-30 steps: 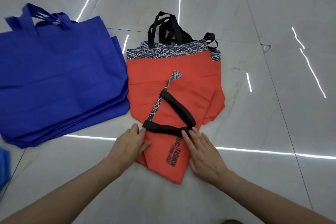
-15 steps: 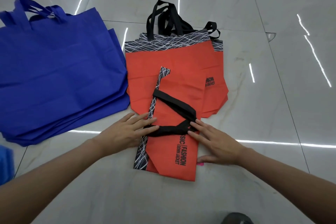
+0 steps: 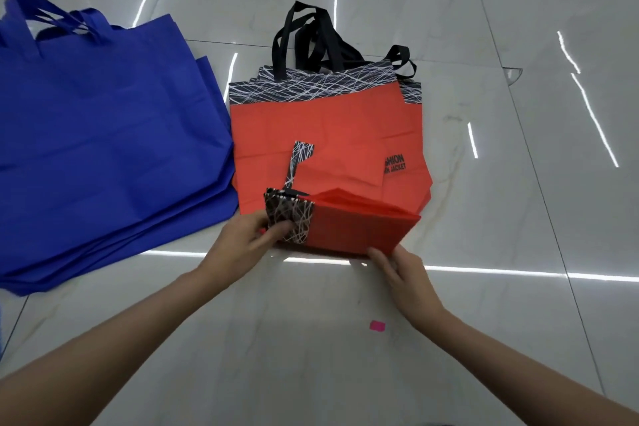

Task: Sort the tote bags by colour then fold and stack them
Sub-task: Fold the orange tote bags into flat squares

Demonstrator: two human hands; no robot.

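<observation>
A folded orange tote bag (image 3: pixel 359 226) with a black-and-white patterned band is lifted on edge in front of me. My left hand (image 3: pixel 249 240) grips its patterned left end, thumb over the band. My right hand (image 3: pixel 403 273) holds the lower right corner from beneath. Behind it lies a flat pile of orange tote bags (image 3: pixel 321 128) with black handles (image 3: pixel 311 38) pointing away. A stack of blue tote bags (image 3: pixel 103 135) lies flat to the left, handles at the far side.
Everything rests on a glossy white tiled floor (image 3: pixel 518 183) with bright light reflections. A small pink scrap (image 3: pixel 377 326) lies on the floor near my right forearm. A blue edge shows at the far left border.
The narrow folded orange bag that lay flat under my pressing hands has been folded up again. It is now lifted on edge, gripped by both hands.
</observation>
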